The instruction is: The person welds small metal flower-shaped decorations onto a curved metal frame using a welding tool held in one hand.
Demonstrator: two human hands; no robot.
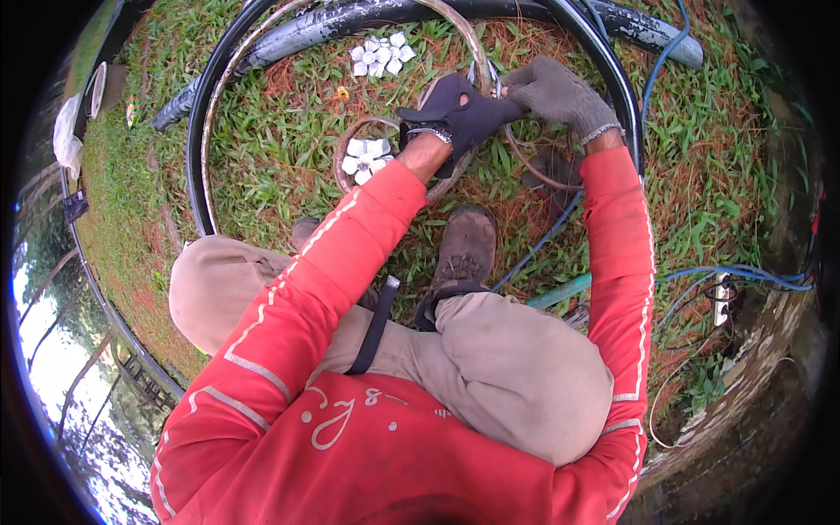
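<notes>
My left hand (462, 115), in a dark glove with bare skin showing at a gap, is closed at the inner curve of a rusty bent metal rod (473, 44). Close against it, my right hand (557, 94) in a grey knit glove is closed too, its fingertips meeting the left hand's. Something small and shiny shows between them by the rod; its kind is hidden. The rod belongs to a scrolled frame inside a large black hoop (198, 149). A white metal flower (366, 159) lies within a rusty ring (342, 157) left of my left hand.
Two more white metal flowers (382, 55) lie on the grass beyond. A thick worn black pipe (302, 35) crosses behind. Blue cables (661, 66) run at the right to a white power strip (722, 299). My boot (465, 249) stands near the frame.
</notes>
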